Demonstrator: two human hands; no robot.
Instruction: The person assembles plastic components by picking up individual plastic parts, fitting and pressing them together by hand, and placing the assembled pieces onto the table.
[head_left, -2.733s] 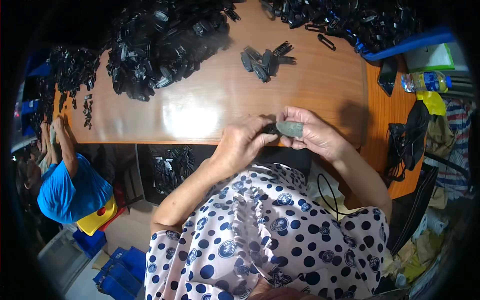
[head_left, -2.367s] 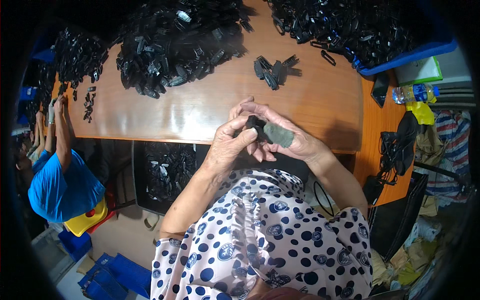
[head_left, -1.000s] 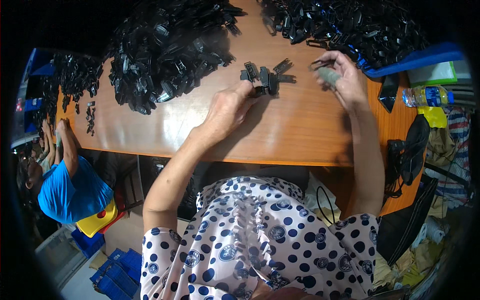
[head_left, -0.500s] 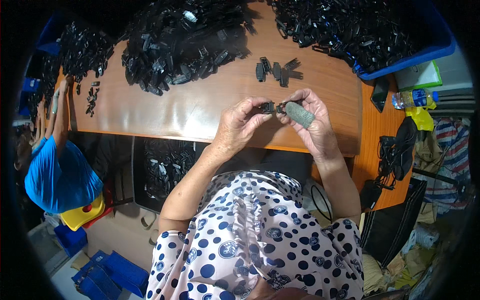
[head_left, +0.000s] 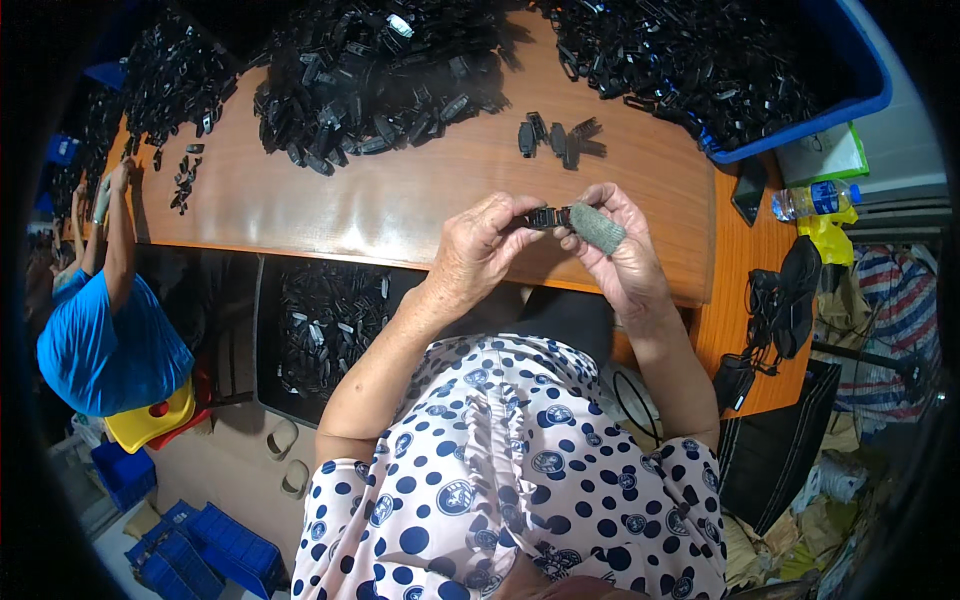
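My left hand (head_left: pixel 472 243) pinches a black plastic buckle half (head_left: pixel 541 217) between thumb and fingertips, above the near edge of the wooden table (head_left: pixel 400 215). Facing it, my right hand (head_left: pixel 628 262) is closed on a second, smaller black buckle half, mostly hidden by the fingers. The two halves meet end to end; whether they are locked together cannot be made out. A grey knitted finger cover (head_left: pixel 597 230) sits on one right-hand finger. Just beyond my hands lies a small group of black buckles (head_left: pixel 557 141), one with its prongs spread.
A large heap of black buckle parts (head_left: pixel 375 85) covers the far table. At the far right a blue bin (head_left: pixel 800 135) holds more. A black tray of parts (head_left: pixel 330 330) is below the left edge. Rightward are a bottle (head_left: pixel 815 199) and phone (head_left: pixel 748 190). A blue-shirted co-worker (head_left: pixel 110 345) works at left.
The two buckle halves, apart by a small gap before, now touch between my hands. My right hand has shifted slightly left. The whole view has moved a little.
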